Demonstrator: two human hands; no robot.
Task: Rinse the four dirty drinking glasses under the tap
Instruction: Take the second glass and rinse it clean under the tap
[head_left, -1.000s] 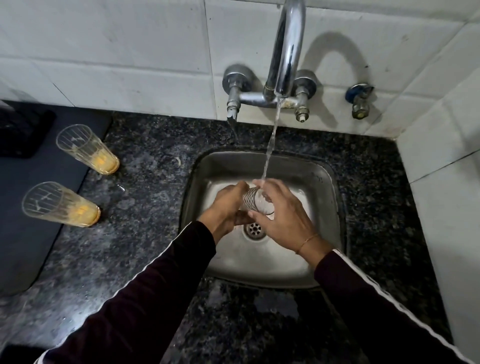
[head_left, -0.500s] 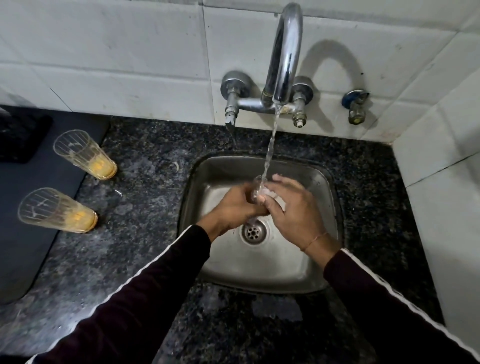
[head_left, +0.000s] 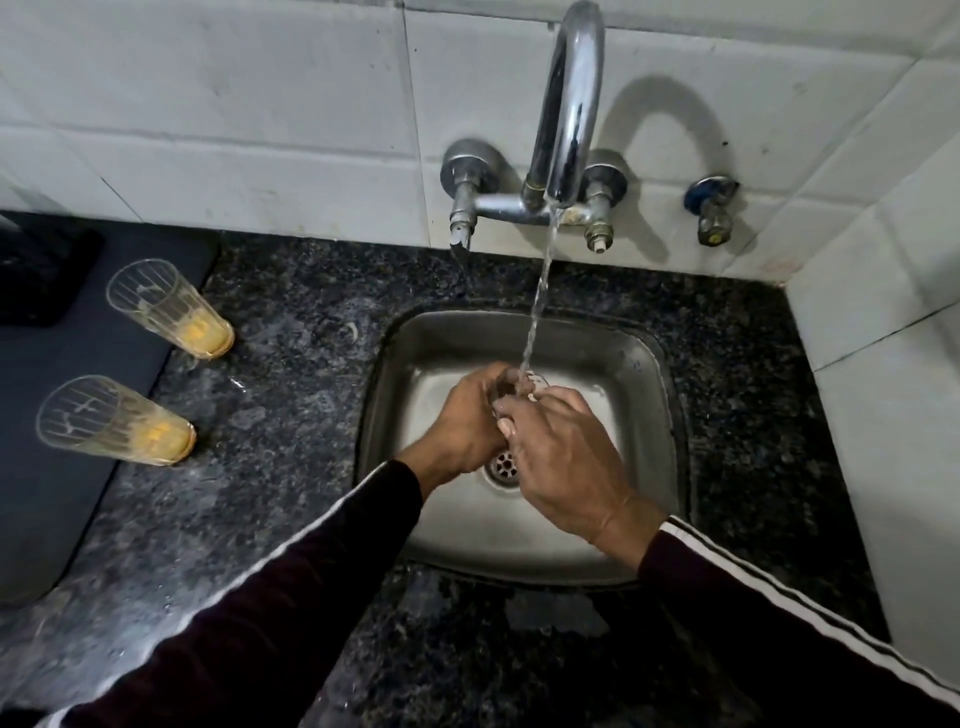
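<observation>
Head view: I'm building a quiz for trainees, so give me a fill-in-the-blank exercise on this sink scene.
1. Both hands hold a glass under the running ____.
2. ____ dirty glasses stand on the counter.
3. Their residue is ____ in colour.
4. The drain lies in the ____.

Missing words: water; two; yellow; sink

Two dirty glasses (head_left: 169, 310) (head_left: 117, 421) stand apart on the left counter (head_left: 291, 374), open granite between them and the sink (head_left: 670, 395).
</observation>
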